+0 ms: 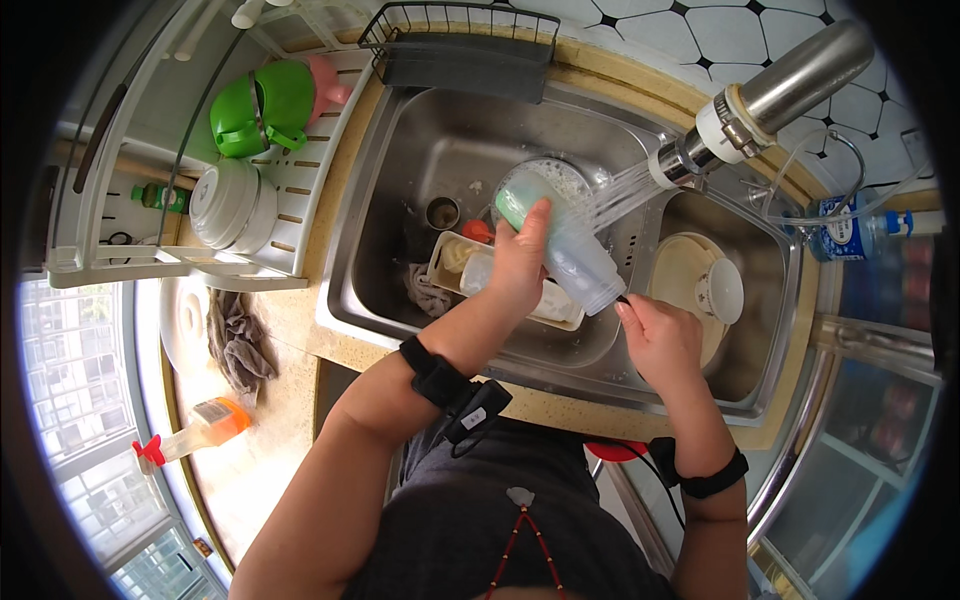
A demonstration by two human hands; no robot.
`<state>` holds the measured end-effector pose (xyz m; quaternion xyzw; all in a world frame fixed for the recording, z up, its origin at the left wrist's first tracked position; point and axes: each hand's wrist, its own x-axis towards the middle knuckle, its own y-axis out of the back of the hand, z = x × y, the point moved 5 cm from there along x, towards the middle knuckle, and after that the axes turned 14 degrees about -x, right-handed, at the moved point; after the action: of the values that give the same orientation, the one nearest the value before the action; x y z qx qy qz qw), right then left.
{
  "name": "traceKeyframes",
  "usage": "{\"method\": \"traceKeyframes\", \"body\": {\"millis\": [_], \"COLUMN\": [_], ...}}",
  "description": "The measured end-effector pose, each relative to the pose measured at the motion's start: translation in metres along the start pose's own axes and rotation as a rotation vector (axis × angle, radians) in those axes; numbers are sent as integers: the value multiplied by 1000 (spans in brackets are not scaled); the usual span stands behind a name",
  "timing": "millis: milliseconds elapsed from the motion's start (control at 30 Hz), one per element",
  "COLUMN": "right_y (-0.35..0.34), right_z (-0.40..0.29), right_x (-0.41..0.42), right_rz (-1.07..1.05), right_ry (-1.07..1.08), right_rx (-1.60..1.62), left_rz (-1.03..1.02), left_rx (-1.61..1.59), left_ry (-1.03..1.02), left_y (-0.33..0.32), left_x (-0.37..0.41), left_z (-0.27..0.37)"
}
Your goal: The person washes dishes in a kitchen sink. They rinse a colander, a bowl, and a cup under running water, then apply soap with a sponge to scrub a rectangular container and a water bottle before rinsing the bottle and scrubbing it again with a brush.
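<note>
My left hand (523, 259) is wrapped around a translucent plastic bottle (583, 261), tilted over the left basin of a stainless-steel sink (465, 124). The bottle's far end looks green; whether the colour is its own or something inside, I cannot tell. At its open mouth, my right hand (664, 334) grips a thin black handle (622, 300) that enters the bottle. Water (619, 196) sprays from the faucet (679, 161) onto the bottle. Beneath my left hand lies a cream plastic container (444, 271) with pieces in it. A round dish with suds (559, 176) sits behind the bottle.
The right basin holds a cream plate (671, 259) and a white bowl (724, 291). A small metal cup (442, 214) and a grey rag (427, 291) lie in the left basin. Left stands a dish rack (315, 176); a spray bottle (217, 421) lies on the counter.
</note>
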<state>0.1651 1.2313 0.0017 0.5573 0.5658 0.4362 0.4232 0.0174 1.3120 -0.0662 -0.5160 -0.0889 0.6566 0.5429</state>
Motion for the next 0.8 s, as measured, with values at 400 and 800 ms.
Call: {"method": "traceKeyframes", "body": {"millis": [400,800], "right_y": [-48,-2], "right_z": [-6,-15], "right_x": [-17,4], "right_rz": [-87,288], "right_ry": [-449,-147], "right_rx": [960,-78], "left_rz": [-182,-63], "left_rx": [-173,-96], "left_ry": [42,-12], "left_y": [-11,-14], "left_x": [13,9], "left_z": [4,14]}}
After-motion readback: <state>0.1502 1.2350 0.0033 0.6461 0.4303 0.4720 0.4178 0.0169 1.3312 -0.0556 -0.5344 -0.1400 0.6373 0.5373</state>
